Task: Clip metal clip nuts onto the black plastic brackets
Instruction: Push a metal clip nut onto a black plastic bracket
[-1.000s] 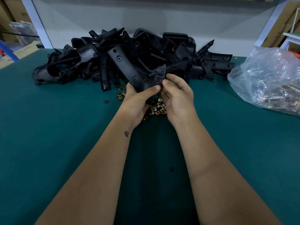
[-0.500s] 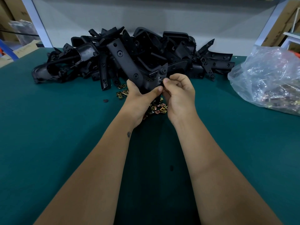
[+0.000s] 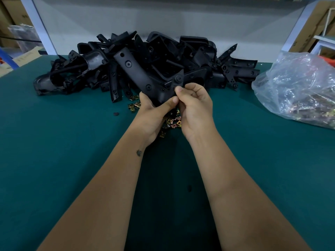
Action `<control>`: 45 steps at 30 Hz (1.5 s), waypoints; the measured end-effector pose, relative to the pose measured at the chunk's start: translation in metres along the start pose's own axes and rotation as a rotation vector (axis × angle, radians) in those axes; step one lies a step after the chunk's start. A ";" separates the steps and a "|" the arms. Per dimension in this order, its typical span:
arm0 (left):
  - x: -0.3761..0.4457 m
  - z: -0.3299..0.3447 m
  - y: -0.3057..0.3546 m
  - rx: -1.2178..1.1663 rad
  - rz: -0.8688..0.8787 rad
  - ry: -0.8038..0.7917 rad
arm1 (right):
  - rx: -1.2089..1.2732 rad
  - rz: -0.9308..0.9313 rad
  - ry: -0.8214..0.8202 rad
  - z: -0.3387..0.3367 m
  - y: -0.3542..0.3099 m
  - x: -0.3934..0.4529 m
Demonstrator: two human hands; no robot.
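A black plastic bracket [image 3: 137,75], long and angled, is held above the green table. My left hand [image 3: 154,113] grips its lower corner from below, thumb across the front. My right hand [image 3: 195,105] has curled fingers and pinches at the bracket's right edge, thumb tip against the plastic; whether a clip nut sits between its fingers is hidden. A small heap of brass-coloured clip nuts [image 3: 172,123] lies on the table under both hands, with a few more clip nuts [image 3: 134,105] to the left.
A big pile of black brackets [image 3: 190,57] fills the back of the green table [image 3: 54,160]. A clear plastic bag [image 3: 299,91] with more clip nuts lies at the right. White frame posts and cardboard boxes stand behind.
Both hands lifted the bracket slightly and tilted it. My right hand's fingers curled tighter and shifted up along the bracket's right edge.
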State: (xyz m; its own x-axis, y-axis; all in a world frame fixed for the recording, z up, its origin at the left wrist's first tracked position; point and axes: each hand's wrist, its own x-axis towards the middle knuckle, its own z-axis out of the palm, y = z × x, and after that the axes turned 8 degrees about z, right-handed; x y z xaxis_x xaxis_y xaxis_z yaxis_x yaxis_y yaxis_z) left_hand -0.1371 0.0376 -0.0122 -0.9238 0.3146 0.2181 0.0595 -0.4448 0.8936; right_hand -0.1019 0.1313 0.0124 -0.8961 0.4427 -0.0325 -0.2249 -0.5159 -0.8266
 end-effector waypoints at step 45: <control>0.013 -0.017 0.019 -0.421 -0.035 0.425 | -1.595 -0.477 0.021 -0.013 0.025 0.006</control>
State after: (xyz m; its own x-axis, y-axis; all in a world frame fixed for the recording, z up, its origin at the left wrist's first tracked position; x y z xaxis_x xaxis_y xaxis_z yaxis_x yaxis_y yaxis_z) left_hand -0.1547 0.0191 0.0011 -0.9980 0.0105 -0.0626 -0.0485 -0.7618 0.6460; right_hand -0.1082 0.1309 -0.0159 -0.8586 0.3458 0.3784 0.1438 0.8710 -0.4698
